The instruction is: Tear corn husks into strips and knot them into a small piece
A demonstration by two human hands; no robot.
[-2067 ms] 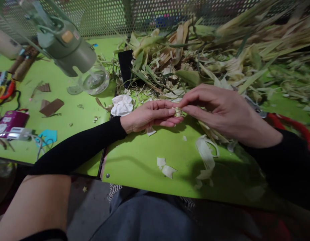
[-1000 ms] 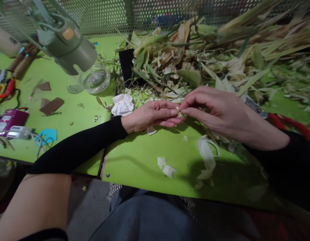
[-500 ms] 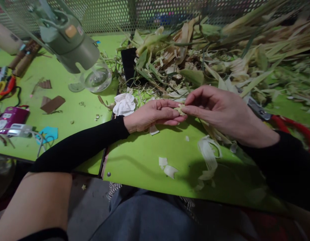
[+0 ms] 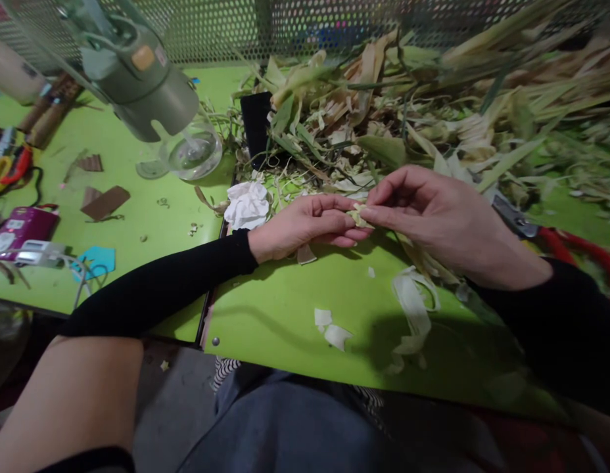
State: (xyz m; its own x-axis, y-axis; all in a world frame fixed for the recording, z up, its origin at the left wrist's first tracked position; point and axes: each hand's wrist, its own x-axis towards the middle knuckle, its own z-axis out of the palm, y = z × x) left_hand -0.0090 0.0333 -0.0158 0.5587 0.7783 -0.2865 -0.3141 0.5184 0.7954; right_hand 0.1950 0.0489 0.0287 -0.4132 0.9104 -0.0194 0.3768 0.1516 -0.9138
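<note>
A small pale yellow-green folded piece (image 4: 357,215), which looks like a star folded from corn husk, is pinched between my two hands above the green table. My left hand (image 4: 312,225) grips it from the left with thumb and fingers. From the right, my right hand (image 4: 423,220) holds its other side between thumb and forefinger. The piece is partly hidden by the fingertips. Below the hands, a curled pale husk strip (image 4: 412,305) and a few husk scraps (image 4: 337,336) lie on the table. Crumpled white tissue (image 4: 246,205) sits beside my left wrist.
Behind the hands spreads a heap of corn husks (image 4: 384,141), with a black phone (image 4: 256,129) at its left edge. Red-handled shears (image 4: 556,243) lie by my right wrist. A grey-green bottle with a clear base (image 4: 147,92), a purple power adapter (image 4: 26,230) and scissors (image 4: 14,171) stand or lie left.
Both hands keep their hold on the small folded piece, almost still. The whole view has shifted very slightly, so things appear a little farther right.
</note>
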